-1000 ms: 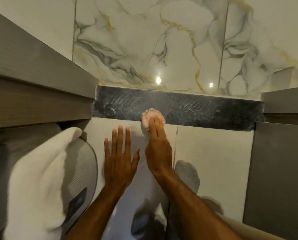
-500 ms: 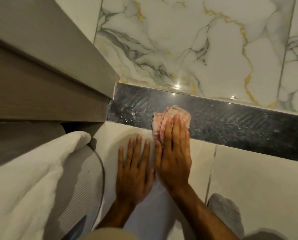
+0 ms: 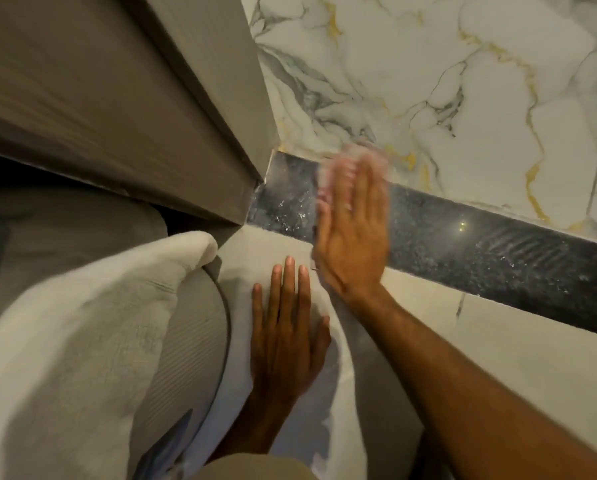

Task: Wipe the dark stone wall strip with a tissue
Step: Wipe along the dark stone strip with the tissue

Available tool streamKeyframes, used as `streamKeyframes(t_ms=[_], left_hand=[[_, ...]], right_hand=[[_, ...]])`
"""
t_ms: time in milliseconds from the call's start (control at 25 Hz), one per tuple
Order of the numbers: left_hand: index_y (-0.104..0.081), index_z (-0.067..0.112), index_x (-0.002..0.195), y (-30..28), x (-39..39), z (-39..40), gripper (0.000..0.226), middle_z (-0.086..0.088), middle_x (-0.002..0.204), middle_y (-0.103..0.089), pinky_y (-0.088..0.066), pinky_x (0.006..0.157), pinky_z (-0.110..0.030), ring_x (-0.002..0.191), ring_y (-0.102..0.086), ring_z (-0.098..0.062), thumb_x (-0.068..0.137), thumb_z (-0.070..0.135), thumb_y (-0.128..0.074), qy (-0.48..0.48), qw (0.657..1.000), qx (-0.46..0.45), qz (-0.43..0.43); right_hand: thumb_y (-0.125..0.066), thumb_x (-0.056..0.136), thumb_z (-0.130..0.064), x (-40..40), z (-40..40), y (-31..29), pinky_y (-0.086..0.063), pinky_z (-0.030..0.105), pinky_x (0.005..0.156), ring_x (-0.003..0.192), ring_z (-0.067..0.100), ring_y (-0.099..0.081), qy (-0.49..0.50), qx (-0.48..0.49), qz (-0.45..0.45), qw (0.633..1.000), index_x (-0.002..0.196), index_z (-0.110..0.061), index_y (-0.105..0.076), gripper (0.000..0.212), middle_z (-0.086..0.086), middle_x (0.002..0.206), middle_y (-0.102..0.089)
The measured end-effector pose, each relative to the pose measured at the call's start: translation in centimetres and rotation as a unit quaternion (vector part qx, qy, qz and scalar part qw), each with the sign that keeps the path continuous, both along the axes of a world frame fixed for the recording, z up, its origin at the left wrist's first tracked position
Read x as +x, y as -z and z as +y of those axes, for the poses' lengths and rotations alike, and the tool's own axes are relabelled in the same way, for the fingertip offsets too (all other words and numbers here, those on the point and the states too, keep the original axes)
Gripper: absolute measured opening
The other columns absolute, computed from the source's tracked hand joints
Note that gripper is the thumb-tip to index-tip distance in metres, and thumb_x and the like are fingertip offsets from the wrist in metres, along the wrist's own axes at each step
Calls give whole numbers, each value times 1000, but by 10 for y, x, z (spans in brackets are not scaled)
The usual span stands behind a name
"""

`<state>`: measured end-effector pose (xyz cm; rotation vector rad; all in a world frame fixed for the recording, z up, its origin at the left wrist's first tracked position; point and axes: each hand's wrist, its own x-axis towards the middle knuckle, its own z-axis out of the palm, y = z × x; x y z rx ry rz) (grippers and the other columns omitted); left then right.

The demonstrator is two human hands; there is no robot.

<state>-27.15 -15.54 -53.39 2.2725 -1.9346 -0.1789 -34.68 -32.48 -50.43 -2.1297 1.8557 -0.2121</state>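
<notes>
Nearest, at the lower left of the frame, a white towel [image 3: 65,341] lies draped over a ribbed grey rounded thing [image 3: 186,341] that I cannot identify.

Just right of it, low in the middle, the left hand [image 3: 286,344] lies flat and open on the pale tile [image 3: 497,358] of the lower wall, fingers together and pointing up, holding nothing. It looks like a brace for the body.

Above it and a little right, the right hand [image 3: 352,233] is flat too, fingers pressed side by side, its palm across the dark strip [image 3: 480,251]. The tissue [image 3: 328,174] is a pale pink blur showing past the fingertips and along the hand's left edge, pinned between hand and stone near the strip's left end. The blur hides how it is folded.

The strip runs from middle left down toward the right edge, speckled and glossy, with a lamp glint and faint streaks to the right of the hand, and wet-looking specks to its left.

The tissue is judged light, soft and weak, likely to tear or ball up if damp. It is best held as a folded pad under the flat fingers, not pinched at a corner. The stone is hard and smooth, so the pad should slide easily under even pressure.

Beyond, white marble [image 3: 428,81] with gold and grey veins fills the upper right. A grey wood panel [image 3: 117,98] fills the upper left.
</notes>
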Motion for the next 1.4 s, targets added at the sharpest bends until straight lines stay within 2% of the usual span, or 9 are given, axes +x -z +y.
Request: streamKeyframes(t_ms=[160, 400, 600, 680, 840, 960, 1120, 1280, 1400], left_hand=[[-42, 0, 165, -7, -3, 6, 72, -23, 176, -36, -29, 134, -63, 165, -34, -39, 109, 45, -44, -25, 1000, -17, 0], [-40, 1, 167, -9, -1, 13, 72, -20, 177, -35, -26, 137, -61, 167, -30, -35, 108, 42, -47, -40, 999, 5, -12], [-51, -6, 158, -11, -3, 19, 64, -27, 170, -43, -41, 128, -66, 161, -40, -42, 107, 33, -47, -63, 998, -17, -12], [-45, -5, 163, -15, -3, 16, 69, -25, 174, -39, -36, 131, -64, 163, -37, -40, 108, 37, -43, -69, 998, 1, -2], [-36, 0, 169, -8, -1, 16, 74, -21, 178, -32, -25, 137, -59, 168, -29, -37, 110, 46, -41, -65, 998, 8, -16], [-34, 2, 170, -4, -1, 19, 73, -22, 179, -32, -26, 137, -61, 168, -28, -36, 114, 49, -39, -66, 998, 4, -22], [-34, -1, 169, -9, -2, 16, 73, -23, 178, -31, -33, 132, -67, 167, -30, -39, 115, 48, -29, -70, 997, 21, -11], [-27, 1, 172, -4, 1, 18, 77, -23, 181, -26, -25, 135, -66, 169, -24, -39, 114, 52, -26, -59, 997, 37, -23], [-28, 0, 172, -2, 0, 19, 76, -24, 181, -25, -22, 137, -64, 170, -22, -38, 115, 51, -31, -59, 998, 28, -22]], right_hand=[[-16, 119, -44, -25, 44, -3, -25, 58, 141, 176, 34, -11, -256, -2, 18, 967, 177, -11, -18, 67, 19, 187, -11], [-21, 119, -38, -17, 9, -5, -11, 52, 146, 177, 30, 4, -99, 22, 23, 995, 178, -7, -1, 70, 18, 188, 5], [-31, 117, -38, -20, 37, -4, -27, 54, 142, 175, 32, -18, -363, -11, 11, 932, 176, -11, -21, 65, 17, 186, -18], [-36, 115, -35, -60, 40, -4, -32, 57, 140, 174, 33, -21, -340, -18, -2, 940, 175, -12, -24, 65, 17, 185, -22], [-27, 121, -37, -8, -11, -4, -7, 51, 146, 177, 31, 6, -139, 12, 12, 990, 178, -10, 1, 70, 17, 188, 7], [-23, 120, -38, 23, -5, -3, -11, 53, 145, 177, 31, 6, -246, 15, 19, 969, 179, -12, 2, 69, 17, 188, 8], [-33, 115, -36, -68, 44, -3, -33, 57, 139, 174, 32, -20, -329, -25, 19, 944, 176, -12, -25, 66, 16, 185, -20], [-31, 115, -34, -22, -1, -5, -11, 51, 146, 177, 30, -3, -114, -4, 4, 994, 178, -10, -13, 70, 16, 187, 0], [-35, 114, -35, 28, -8, -7, 0, 46, 145, 177, 30, 1, -178, 26, -4, 984, 176, -10, -3, 74, 17, 186, 5]])
